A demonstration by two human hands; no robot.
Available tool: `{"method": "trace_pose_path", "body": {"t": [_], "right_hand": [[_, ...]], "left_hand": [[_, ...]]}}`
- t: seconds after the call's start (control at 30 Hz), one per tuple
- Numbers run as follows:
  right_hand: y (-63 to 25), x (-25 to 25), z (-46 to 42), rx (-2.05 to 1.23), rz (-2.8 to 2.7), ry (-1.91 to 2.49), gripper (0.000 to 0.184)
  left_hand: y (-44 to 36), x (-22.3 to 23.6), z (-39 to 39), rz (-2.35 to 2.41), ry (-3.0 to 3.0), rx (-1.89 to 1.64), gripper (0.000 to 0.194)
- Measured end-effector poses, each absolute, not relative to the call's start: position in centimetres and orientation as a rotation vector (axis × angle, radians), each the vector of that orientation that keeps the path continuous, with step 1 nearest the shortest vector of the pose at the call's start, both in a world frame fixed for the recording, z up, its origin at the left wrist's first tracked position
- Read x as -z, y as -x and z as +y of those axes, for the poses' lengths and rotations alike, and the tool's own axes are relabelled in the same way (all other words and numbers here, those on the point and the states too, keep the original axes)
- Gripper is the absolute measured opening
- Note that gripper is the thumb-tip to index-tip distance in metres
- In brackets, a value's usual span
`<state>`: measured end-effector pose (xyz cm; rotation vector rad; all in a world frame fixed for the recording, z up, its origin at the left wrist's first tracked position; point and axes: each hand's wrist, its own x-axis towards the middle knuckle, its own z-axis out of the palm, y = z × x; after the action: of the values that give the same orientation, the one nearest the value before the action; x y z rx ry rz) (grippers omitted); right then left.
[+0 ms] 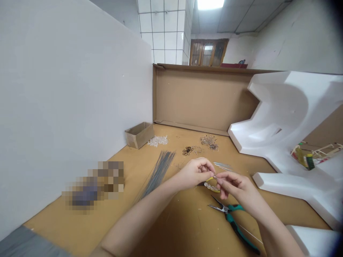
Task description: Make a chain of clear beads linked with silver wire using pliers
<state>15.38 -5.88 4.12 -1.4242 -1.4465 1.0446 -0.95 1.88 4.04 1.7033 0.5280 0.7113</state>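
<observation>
My left hand (197, 174) is closed in a pinch, and its fingertips meet those of my right hand (233, 184), which is also pinching. Between them is the end of a short beaded strand (210, 186), with several clear round beads curving just below the fingers. The exact grip is partly hidden by the fingers. Behind the beads, a yellow-handled tool (216, 191) shows only in part. Green-handled long-nose pliers (225, 210) lie with jaws apart below my right hand. A bundle of thin grey wires (160, 174) lies left of my left hand.
Toward the back are a small cardboard box (137, 137), clear beads (158, 140), black rings (187, 151) and a pile of small wire pieces (209, 141). Straight metal pins (223, 166) lie behind my right hand. White foam (276, 107) borders the right side; a white panel (80, 89) borders the left.
</observation>
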Motion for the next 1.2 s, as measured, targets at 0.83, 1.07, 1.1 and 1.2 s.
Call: {"method": "trace_pose_path", "body": {"t": [0.83, 1.07, 1.1, 1.2], "right_hand": [[-18.2, -3.9, -7.4, -0.682, -1.595, 1.714, 0.04], [-20.8, 1.7, -10.3, -0.279, -2.123, 2.16, 0.06], [-21.0, 2.3, -10.8, -0.252, -2.165, 2.198, 0.068], [-21.3, 3.6, -11.8, -0.195, -2.224, 2.289, 0.081]], "left_hand": [[0.4, -3.5, 2.1, 0.596, -1.684, -0.679, 0.013], [0.1, -2.7, 2.5, 0.607, -1.678, -0.675, 0.012], [0.0, -2.6, 2.6, 0.612, -1.673, -0.671, 0.011], [-0.1, -2.6, 2.6, 0.613, -1.666, -0.67, 0.013]]}}
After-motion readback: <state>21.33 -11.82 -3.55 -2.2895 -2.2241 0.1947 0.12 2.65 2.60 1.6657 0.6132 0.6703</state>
